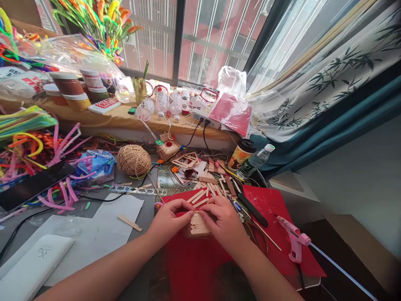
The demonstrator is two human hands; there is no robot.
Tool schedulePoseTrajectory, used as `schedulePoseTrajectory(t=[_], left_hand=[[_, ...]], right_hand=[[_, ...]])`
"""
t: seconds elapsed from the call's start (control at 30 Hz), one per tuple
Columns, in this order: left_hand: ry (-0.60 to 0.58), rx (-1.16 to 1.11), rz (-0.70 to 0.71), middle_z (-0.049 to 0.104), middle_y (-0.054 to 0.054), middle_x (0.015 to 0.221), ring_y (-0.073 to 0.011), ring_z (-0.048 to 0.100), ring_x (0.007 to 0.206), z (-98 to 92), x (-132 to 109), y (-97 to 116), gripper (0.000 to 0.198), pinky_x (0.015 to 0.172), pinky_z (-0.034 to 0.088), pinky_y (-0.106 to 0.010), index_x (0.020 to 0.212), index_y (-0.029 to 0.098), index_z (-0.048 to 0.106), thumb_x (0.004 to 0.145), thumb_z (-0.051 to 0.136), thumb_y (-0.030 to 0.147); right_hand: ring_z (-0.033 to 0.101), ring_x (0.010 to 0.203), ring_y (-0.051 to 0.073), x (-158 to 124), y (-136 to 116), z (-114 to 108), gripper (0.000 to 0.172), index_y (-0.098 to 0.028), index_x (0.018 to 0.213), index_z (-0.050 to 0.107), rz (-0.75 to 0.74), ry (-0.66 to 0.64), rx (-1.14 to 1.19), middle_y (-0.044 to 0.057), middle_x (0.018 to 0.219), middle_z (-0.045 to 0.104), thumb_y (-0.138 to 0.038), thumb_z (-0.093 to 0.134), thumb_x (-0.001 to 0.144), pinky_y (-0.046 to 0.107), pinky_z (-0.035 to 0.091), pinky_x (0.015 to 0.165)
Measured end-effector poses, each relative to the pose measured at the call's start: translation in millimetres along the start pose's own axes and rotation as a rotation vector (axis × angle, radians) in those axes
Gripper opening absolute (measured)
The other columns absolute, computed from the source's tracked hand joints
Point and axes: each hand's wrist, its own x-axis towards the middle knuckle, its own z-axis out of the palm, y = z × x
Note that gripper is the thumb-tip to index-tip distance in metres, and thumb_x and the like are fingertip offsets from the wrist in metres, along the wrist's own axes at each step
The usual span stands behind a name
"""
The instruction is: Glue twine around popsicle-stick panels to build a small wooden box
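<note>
A small craft-stick box [200, 228], its pale sticks lying side by side on top, sits at the near middle over a red sheet [191, 271]. My left hand [173, 217] is closed in a pinch at its far left edge, thumb and forefinger tips together. From the other side, my right hand [222, 215] pinches the far right edge, its thumb resting on the sticks. The fingertips of both hands nearly meet and hide part of the top. Just beyond them lies a heap of loose craft sticks [216, 184].
A pink glue gun [294, 238] rests at the right on the red sheet. Behind stand a water bottle [255, 161] and a cup [241, 154]. To the left are a twine ball [133, 161], a white power bank [37, 267] and pipe cleaners [62, 192].
</note>
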Motion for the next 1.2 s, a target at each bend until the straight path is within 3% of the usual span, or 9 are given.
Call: schedulePoseTrajectory(t=[0.17,0.33,0.5,0.93,1.2], left_hand=[[-0.040,-0.016,-0.004,0.077,-0.005,0.097,-0.0239,0.072,0.098,2.6,-1,2,0.014,0.092,0.056,-0.035,0.086,0.021,0.069,0.089,0.072,0.034],[-0.080,0.010,0.009,0.077,-0.006,0.101,-0.0231,0.071,0.099,2.9,-1,6,0.012,0.091,0.055,-0.033,0.095,0.021,0.074,0.092,0.067,0.030],[-0.136,0.179,0.191,0.080,-0.005,0.113,-0.0240,0.073,0.112,-0.8,-1,8,0.027,0.103,0.055,-0.034,0.103,0.026,0.083,0.094,0.059,0.020],[-0.120,0.339,0.301,0.082,-0.007,0.113,-0.0239,0.076,0.109,-0.6,-2,5,0.032,0.100,0.059,-0.034,0.107,0.026,0.084,0.094,0.056,0.017],[-0.129,0.312,0.268,0.082,-0.007,0.115,-0.0238,0.074,0.112,-1.5,-3,5,0.032,0.103,0.057,-0.035,0.108,0.026,0.083,0.097,0.054,0.019]], right_hand=[[0.066,0.101,0.027,-4,8,-14,0.014,-0.026,0.098,0.081,0.051,-0.076,0.070,0.006,0.101,0.074,-0.020,0.069,0.101,0.041,0.052,0.093],[0.069,0.101,0.026,-17,29,-29,0.014,-0.026,0.098,0.081,0.260,-0.088,0.224,0.006,0.102,0.074,-0.030,0.069,0.102,0.039,0.053,0.093],[0.072,0.096,0.025,-29,45,-29,0.020,-0.024,0.097,0.080,0.388,-0.020,0.384,0.006,0.100,0.077,-0.040,0.070,0.101,0.037,0.055,0.088],[0.071,0.094,0.023,-49,44,-25,0.014,-0.027,0.105,0.078,0.214,0.088,0.306,0.005,0.099,0.075,-0.026,0.064,0.104,0.037,0.055,0.087],[0.070,0.085,0.023,-46,43,-12,0.018,-0.022,0.096,0.076,0.529,0.107,0.537,0.005,0.092,0.076,-0.039,0.069,0.097,0.034,0.057,0.077]])
